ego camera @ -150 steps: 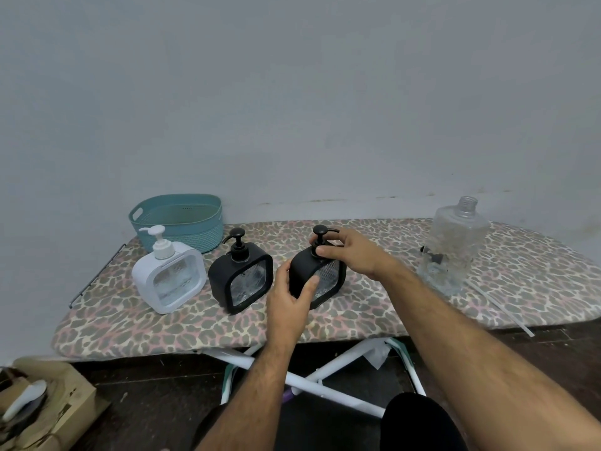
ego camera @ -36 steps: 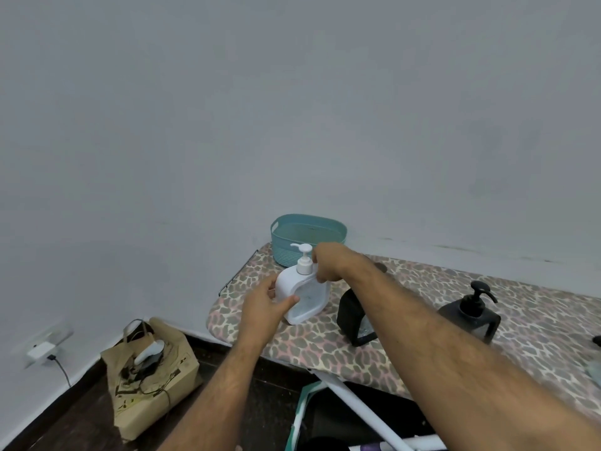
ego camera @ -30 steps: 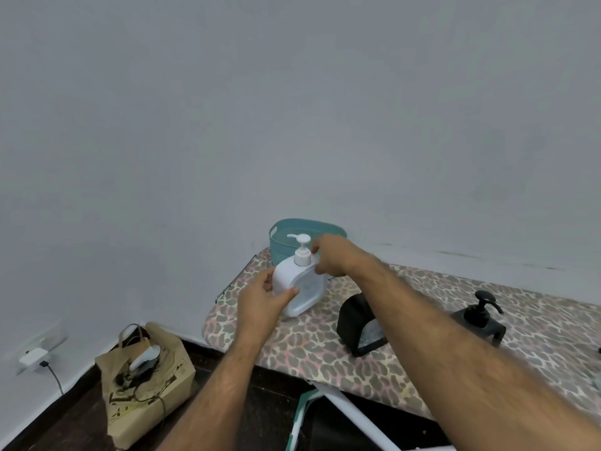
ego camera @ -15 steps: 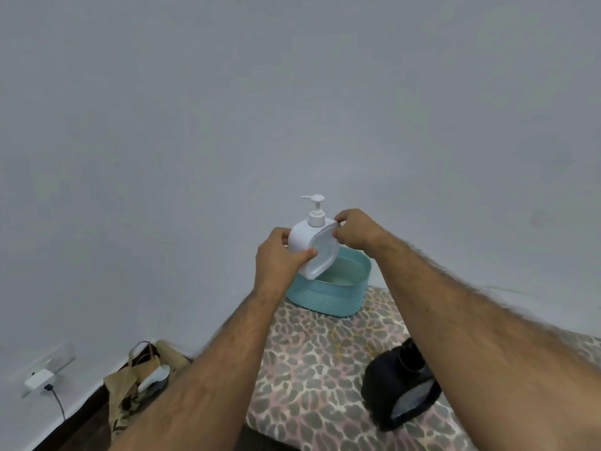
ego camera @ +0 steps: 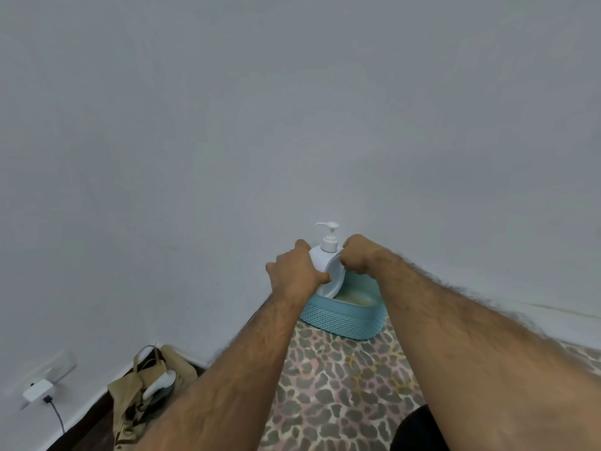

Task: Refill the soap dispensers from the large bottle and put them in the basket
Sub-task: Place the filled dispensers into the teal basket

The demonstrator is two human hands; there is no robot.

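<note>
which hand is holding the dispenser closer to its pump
The right hand, gripping the white square soap dispenser at its top corner beside the pump; the left hand grips lower on its side.

A white dispenser (ego camera: 328, 268) is being shown against a pale grey wall (ego camera: 292, 109), above a teal basket (ego camera: 344, 319) with a woven-textured side. A leopard print in grey, pink and cream is being displayed by the board cover (ego camera: 341, 385). A tan bag (ego camera: 140, 398) and a white plug (ego camera: 35, 392) with a black cable are being seen over dark flooring.
</note>
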